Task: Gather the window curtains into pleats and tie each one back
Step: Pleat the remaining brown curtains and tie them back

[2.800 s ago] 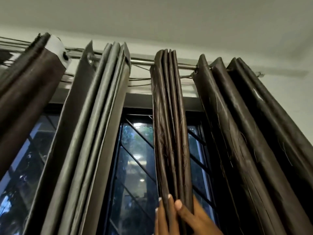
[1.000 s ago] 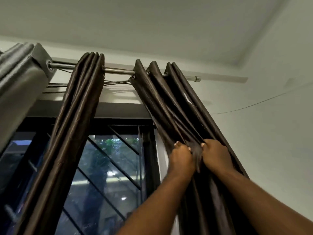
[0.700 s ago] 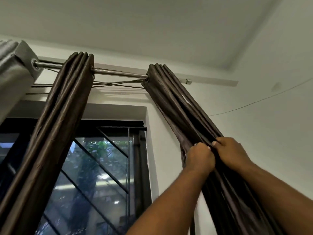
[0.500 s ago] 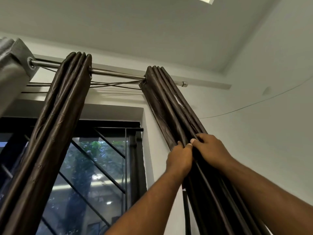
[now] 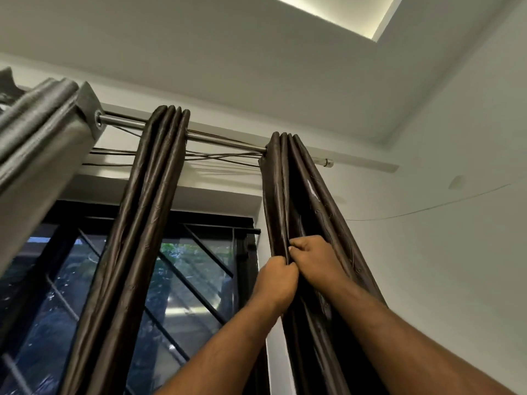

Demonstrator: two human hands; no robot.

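Observation:
Three curtains hang from a metal rod (image 5: 225, 140). The rightmost dark brown curtain (image 5: 288, 178) is bunched into tight pleats near the rod's right end. My left hand (image 5: 275, 283) and my right hand (image 5: 313, 262) both clutch its folds side by side, knuckles touching, well below the rod. A second dark brown curtain (image 5: 145, 223) hangs pleated in the middle. A grey curtain (image 5: 40, 149) is bunched at the far left. No tie-back is visible.
A dark-framed window (image 5: 194, 280) with diagonal bars sits behind the curtains. Thin wires (image 5: 222, 159) run just under the rod. The white side wall (image 5: 445, 252) rises close on the right, and the ceiling has a lit recess (image 5: 342, 12).
Both hands left the middle curtain and took hold of the rightmost one. They pushed it right along the rod and squeezed its spread folds into a tight bunch.

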